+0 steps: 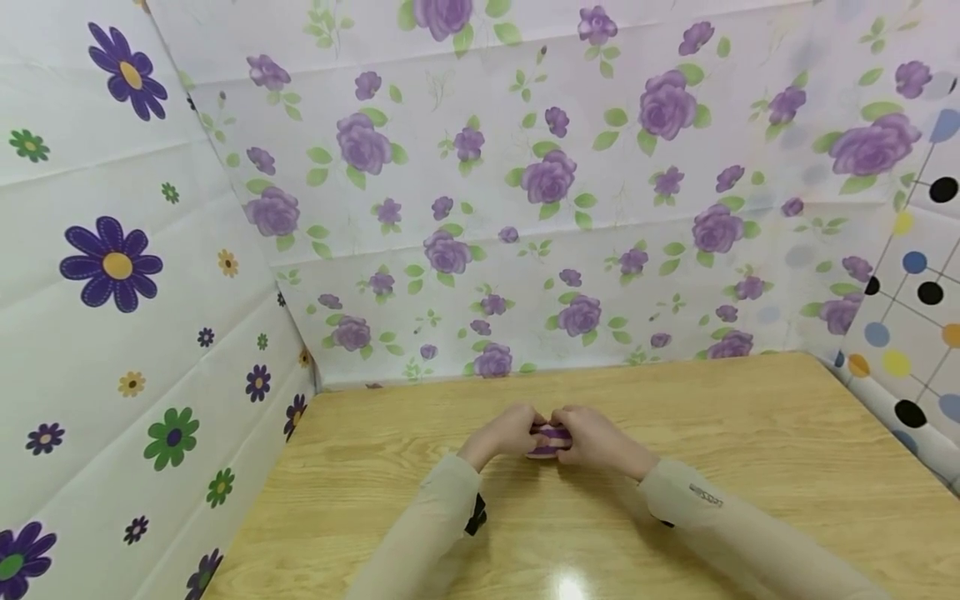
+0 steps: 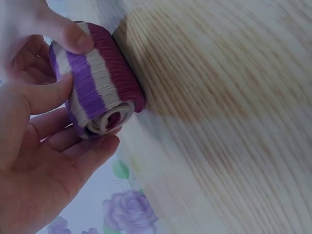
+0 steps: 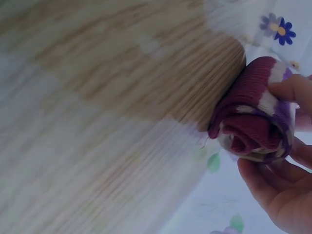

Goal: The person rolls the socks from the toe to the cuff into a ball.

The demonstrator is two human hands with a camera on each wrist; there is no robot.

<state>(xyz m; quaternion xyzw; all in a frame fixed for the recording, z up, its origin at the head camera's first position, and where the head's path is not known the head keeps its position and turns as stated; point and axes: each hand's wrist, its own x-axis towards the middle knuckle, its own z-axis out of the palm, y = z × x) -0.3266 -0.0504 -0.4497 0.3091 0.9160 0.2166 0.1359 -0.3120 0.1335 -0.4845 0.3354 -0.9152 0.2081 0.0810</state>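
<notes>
A rolled-up striped knit sock (image 1: pixel 550 446), banded in purple, white and maroon, sits on the wooden table between both hands. My left hand (image 1: pixel 510 432) grips its left end, with the thumb on the near side and the fingers behind, as the left wrist view shows on the sock roll (image 2: pixel 92 78). At the other end my right hand (image 1: pixel 600 440) holds it the same way, its thumb pressing the stripes. Spiral layers show at the roll's end (image 3: pixel 251 136) in the right wrist view. Parts of the fingers behind the roll are hidden.
The light wooden table (image 1: pixel 375 492) extends on all sides of the hands. Behind it hangs a cloth with purple roses (image 1: pixel 547 177). A flower-patterned cloth (image 1: pixel 116 267) stands at the left and a dotted one (image 1: pixel 930 293) at the right.
</notes>
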